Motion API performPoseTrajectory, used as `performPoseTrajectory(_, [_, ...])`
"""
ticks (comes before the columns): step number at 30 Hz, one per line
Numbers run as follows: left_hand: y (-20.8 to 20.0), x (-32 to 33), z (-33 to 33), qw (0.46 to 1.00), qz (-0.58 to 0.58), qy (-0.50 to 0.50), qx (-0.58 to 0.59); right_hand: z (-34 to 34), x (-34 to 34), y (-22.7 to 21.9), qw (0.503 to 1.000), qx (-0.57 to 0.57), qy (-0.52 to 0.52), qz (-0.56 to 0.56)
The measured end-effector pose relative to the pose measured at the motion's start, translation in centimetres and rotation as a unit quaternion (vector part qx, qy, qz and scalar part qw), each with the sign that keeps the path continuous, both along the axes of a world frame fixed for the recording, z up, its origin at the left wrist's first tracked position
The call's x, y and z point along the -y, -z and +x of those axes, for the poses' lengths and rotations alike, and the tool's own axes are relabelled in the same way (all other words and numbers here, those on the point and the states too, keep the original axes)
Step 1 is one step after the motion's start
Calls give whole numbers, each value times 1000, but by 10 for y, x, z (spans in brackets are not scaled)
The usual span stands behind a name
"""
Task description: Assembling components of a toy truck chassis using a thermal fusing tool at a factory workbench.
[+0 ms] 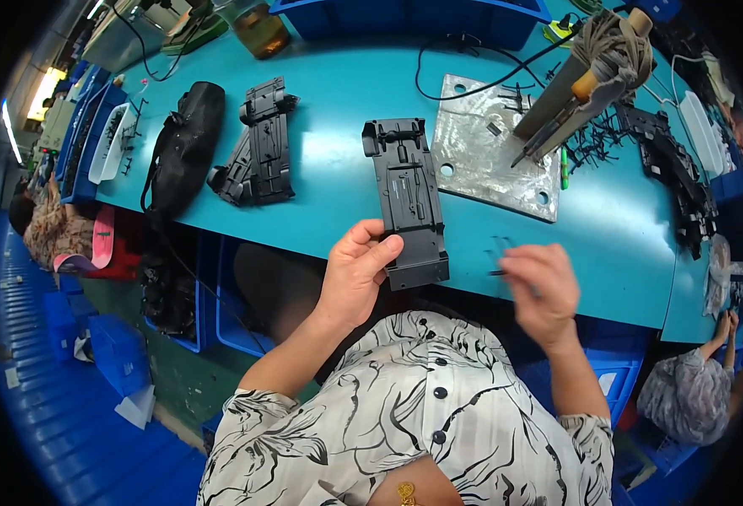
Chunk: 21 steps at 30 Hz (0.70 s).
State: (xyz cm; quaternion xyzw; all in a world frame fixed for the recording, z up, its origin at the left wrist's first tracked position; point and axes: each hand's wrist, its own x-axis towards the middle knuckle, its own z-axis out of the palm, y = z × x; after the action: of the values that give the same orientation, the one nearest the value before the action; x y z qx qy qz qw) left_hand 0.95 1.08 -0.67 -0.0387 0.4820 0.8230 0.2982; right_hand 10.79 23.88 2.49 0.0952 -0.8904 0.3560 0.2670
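Observation:
My left hand (350, 278) grips the near end of a long black plastic model-car chassis (406, 190), thumb on top. The chassis is tilted up over the table's front edge, its moulded ribs and axle details facing me. To its right, my right hand (543, 285) is closed in a pinch, smeared by motion. A small thin black plastic piece (496, 272) pokes out from its fingertips; its exact shape is blurred. More black chassis parts (269, 152) lie stacked on the table to the left, beside a black pouch (193, 143).
A metal plate (473, 181) bears an upright post (557, 105) wrapped in cloth, with tools against it. Small black sprue pieces (595, 143) and dark parts (671, 164) lie at the right. A blue bin (405, 21) stands at the back. Other people (688, 392) sit at both sides.

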Motion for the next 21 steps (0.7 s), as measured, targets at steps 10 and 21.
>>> performPoseTrajectory(10, [8,-15,-2,1000,22,8,0,-39,61,-8,994,35,-83,-67])
performPoseTrajectory(21, [-4,21,-14,994,-32,-77,-66,-99,68,-69,979,-168,-115,-18])
